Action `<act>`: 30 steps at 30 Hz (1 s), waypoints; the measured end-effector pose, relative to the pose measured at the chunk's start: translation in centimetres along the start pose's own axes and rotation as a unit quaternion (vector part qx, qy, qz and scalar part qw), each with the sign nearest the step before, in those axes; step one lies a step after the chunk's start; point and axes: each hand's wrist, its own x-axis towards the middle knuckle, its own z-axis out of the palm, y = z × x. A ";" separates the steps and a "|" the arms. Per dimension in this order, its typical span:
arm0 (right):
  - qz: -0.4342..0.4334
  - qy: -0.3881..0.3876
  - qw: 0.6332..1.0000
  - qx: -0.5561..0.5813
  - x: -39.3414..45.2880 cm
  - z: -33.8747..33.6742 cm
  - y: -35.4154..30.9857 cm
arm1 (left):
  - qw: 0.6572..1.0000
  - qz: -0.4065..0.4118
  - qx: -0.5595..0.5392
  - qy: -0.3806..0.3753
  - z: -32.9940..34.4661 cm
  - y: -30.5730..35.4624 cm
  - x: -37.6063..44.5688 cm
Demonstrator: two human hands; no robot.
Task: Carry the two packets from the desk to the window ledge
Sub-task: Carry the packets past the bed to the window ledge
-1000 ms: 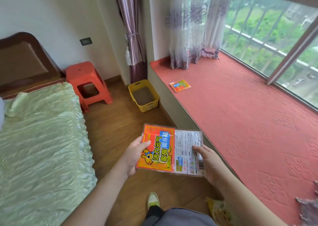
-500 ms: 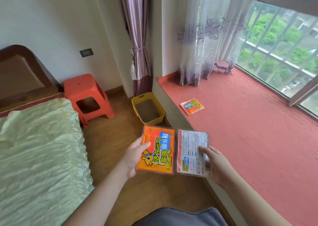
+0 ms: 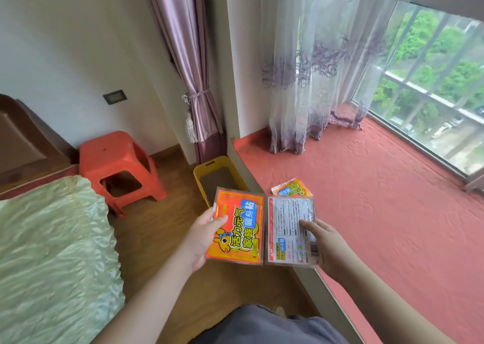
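My left hand (image 3: 203, 239) grips an orange packet (image 3: 237, 228) with its printed front up. Right beside it, my right hand (image 3: 326, 247) holds a second packet (image 3: 289, 228) showing its white back with text and a barcode. Both packets are held side by side, edges touching, above the floor at the front edge of the red window ledge (image 3: 379, 213). A third orange packet (image 3: 292, 188) lies flat on the ledge just beyond the white one, partly hidden by it.
A yellow bin (image 3: 207, 171) stands on the wooden floor against the ledge's side. An orange stool (image 3: 115, 158) is by the wall, and a bed with a pale green cover (image 3: 52, 252) fills the left. Sheer curtains (image 3: 309, 82) hang over the ledge's far end.
I have moved closer to the ledge and the view has tilted up. The two packets stay held side by side, now nearer the packet lying on the ledge.
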 end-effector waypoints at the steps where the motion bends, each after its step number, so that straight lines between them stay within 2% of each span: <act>1: -0.002 -0.002 1.000 -0.004 1.1 0.0 -0.9 | 1.000 -0.001 0.000 0.002 0.3 0.8 1.2; 7: 0.001 0.005 1.000 -0.018 7.3 1.5 -5.8 | 1.000 -0.007 -0.008 0.004 0.5 5.0 7.2; 14: 0.006 0.061 0.998 -0.012 13.4 3.6 -8.6 | 0.999 -0.035 -0.014 -0.011 -2.4 8.2 15.7; 19: 0.007 0.107 0.994 0.024 17.0 6.7 -9.8 | 0.996 -0.066 0.008 -0.058 -5.2 11.5 22.4; 23: -0.027 0.163 0.986 0.025 18.5 8.2 -10.6 | 0.991 -0.072 0.053 -0.104 -6.1 14.7 27.2; 30: -0.037 0.251 0.962 0.100 18.7 6.6 -10.6 | 0.975 -0.087 0.085 -0.187 -2.7 17.6 33.4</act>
